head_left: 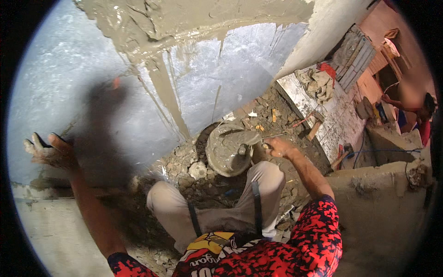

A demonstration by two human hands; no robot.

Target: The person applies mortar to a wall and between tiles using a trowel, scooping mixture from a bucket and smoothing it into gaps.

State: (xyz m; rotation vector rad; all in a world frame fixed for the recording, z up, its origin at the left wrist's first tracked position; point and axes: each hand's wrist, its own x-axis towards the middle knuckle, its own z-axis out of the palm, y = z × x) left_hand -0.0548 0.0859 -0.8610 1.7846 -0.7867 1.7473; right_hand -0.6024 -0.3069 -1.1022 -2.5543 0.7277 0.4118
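Observation:
My right hand [278, 147] is closed around the handle of a trowel [244, 137], whose blade is coated with wet grey-brown mortar. The blade lies over a round bucket [213, 165] of the same mortar, which stands between my knees and the wall. At the far left my left hand [57, 153] is raised in front of the smooth bluish-grey wall [249, 57], fingers apart and smeared, holding nothing. Whether it touches the wall I cannot tell. Wet plaster [198, 18] covers the upper wall, with drips running down. A dark blurred patch [108, 124] hides part of the wall beside my left hand.
Rubble [197, 171] covers the ground around the bucket. To the right, a dirty white slab [330, 106] bears a crumpled cloth [318, 83] and a hammer [314, 129]. A low plastered partition [378, 194] stands at right. Another person [424, 115] is at the far right.

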